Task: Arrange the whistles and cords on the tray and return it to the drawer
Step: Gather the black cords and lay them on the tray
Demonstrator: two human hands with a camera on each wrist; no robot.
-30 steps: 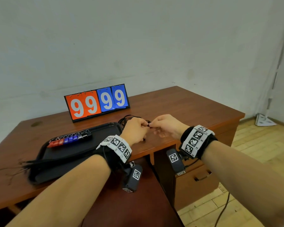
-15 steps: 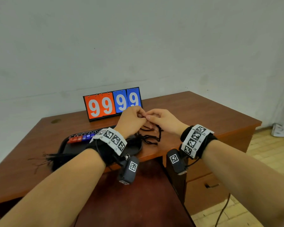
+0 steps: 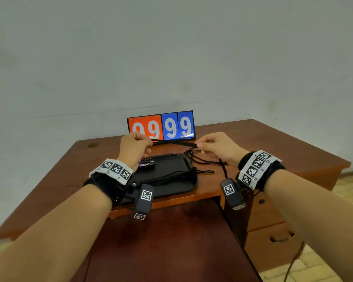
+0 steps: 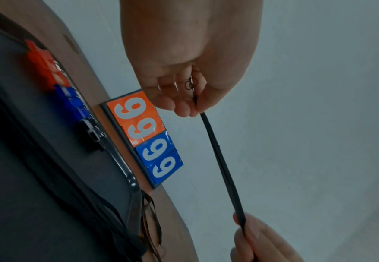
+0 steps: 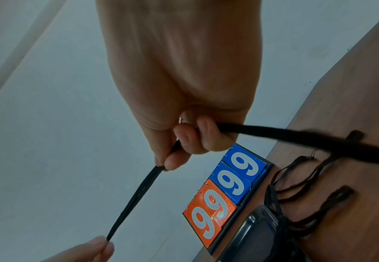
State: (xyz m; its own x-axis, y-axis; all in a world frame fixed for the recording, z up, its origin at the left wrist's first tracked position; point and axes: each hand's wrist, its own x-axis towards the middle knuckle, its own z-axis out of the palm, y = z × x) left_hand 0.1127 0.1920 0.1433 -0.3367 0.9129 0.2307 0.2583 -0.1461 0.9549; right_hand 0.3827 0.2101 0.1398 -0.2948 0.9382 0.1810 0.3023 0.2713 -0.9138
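cord (image 3: 174, 142) taut, left-right between left hand (image 3: 133, 147), right hand (image 3: 216, 146).

Brown wooden desk (image 3: 273, 143): black tray (image 3: 171, 165) near front edge, flip scoreboard (image 3: 161, 127) w/ 99/99 standing at back, loose black cords (image 3: 204, 161) just right of tray.

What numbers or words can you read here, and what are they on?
"99": white digits on the orange cards of the flip scoreboard at the back of the desk.
"99": white digits on the blue cards of that scoreboard.
The black-and-white square patterns on the wristbands and wrist cameras are codes, not words.
There is no other readable text.
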